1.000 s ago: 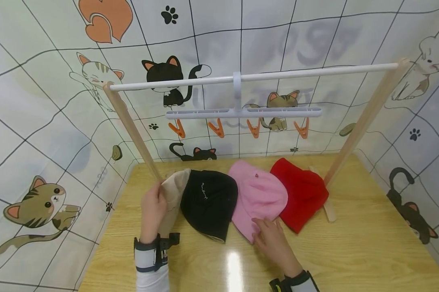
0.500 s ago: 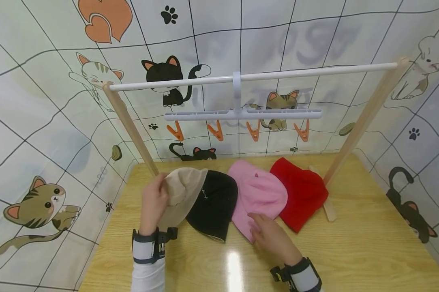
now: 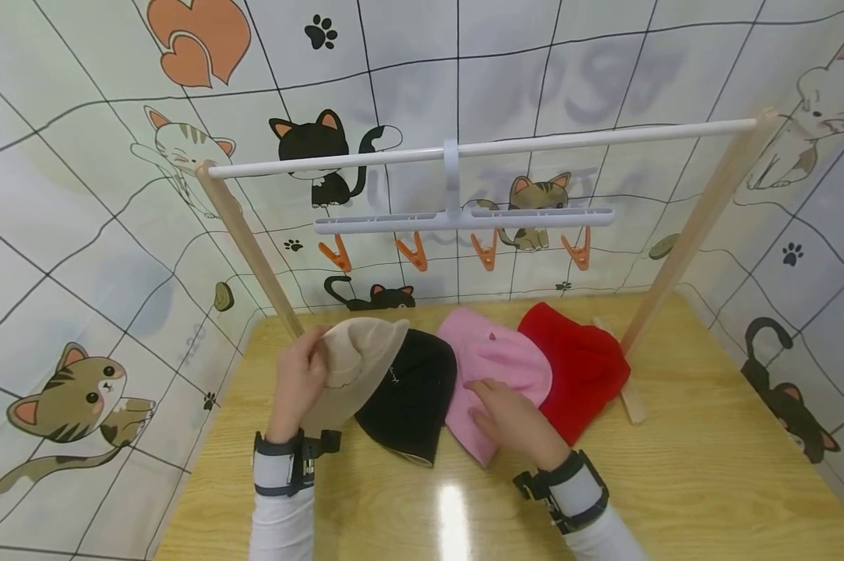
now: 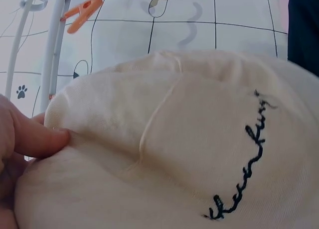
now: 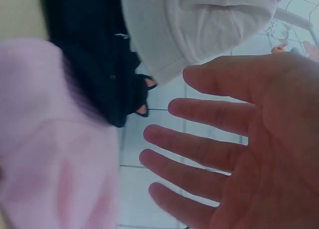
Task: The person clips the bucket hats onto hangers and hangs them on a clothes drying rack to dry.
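"What's the beige hat (image 3: pixel 358 362) made of?"

"Cloth, matt and creased where I pinch it, with raised thread in the dark stitching (image 4: pixel 258 147)."

"And the black hat (image 3: pixel 414 397), pink cap (image 3: pixel 502 351) and red hat (image 3: pixel 583 374)?"

"Matt cloth too, to my eye."

"The worktop (image 3: pixel 730 452)?"

"Wood-grained, glossy enough to show me a streak of light."

"And above it?"

"Pale matt wooden posts (image 3: pixel 695 230) and a smooth white rail (image 3: pixel 569 142), plastic or coated metal, I can't tell. The hanger (image 3: pixel 453 216) and clips (image 3: pixel 419 259) look smooth plastic."

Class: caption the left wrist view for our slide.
Left hand pinching a cream hat with dark stitched lettering, an orange clip beyond it.
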Tool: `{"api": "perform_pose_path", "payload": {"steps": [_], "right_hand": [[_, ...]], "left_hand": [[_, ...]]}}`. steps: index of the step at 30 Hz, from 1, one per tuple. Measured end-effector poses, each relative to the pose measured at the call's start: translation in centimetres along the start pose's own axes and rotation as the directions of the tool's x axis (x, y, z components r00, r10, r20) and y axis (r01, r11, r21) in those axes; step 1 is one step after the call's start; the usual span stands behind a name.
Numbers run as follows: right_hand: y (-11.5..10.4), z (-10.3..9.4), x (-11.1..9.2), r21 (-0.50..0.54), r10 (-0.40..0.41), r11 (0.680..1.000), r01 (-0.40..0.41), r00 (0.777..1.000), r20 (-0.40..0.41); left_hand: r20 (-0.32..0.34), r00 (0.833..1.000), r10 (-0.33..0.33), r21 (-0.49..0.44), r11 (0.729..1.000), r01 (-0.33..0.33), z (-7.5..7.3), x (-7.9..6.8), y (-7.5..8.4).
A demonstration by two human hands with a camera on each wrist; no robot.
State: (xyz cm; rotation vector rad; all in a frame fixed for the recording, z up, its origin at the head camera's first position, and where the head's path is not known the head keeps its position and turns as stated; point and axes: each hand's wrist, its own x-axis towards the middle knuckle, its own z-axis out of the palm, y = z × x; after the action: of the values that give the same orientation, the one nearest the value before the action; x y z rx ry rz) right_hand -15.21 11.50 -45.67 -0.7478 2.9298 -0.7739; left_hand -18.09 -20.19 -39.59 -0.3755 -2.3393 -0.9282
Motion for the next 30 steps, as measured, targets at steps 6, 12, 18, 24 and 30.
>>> {"api": "perform_pose_path", "payload": {"steps": [6, 12, 18, 24, 30], "right_hand": [[-1.2, -1.8, 3.1, -0.079, -0.123, 0.99, 0.12, 0.992, -0.04], [-2.8, -2.9, 5.5, -0.096, -0.236, 0.968, 0.232, 0.971, -0.035], [-4.3, -3.5, 7.7, -0.199, -0.31, 0.933, 0.299, 0.95, -0.027], [-5.1, -4.1, 9.7, -0.252, -0.381, 0.901, 0.352, 0.922, -0.073], [-5.5, -5.5, 11.3, -0.221, -0.385, 0.906, 0.36, 0.919, -0.081]], "left_hand": [[0.003, 1.0, 0.025, 0.003, 1.0, -0.025, -0.1, 0.4, 0.0], [0.022, 0.999, 0.044, -0.018, 0.999, -0.044, 0.2, 0.5, 0.1], [0.009, 0.998, 0.063, -0.019, 0.998, -0.063, 0.4, 0.3, -0.1], [0.01, 0.998, 0.068, -0.011, 0.998, -0.068, 0.5, 0.2, -0.2], [0.01, 0.999, 0.048, -0.004, 0.999, -0.048, 0.6, 0.0, -0.4]]}}
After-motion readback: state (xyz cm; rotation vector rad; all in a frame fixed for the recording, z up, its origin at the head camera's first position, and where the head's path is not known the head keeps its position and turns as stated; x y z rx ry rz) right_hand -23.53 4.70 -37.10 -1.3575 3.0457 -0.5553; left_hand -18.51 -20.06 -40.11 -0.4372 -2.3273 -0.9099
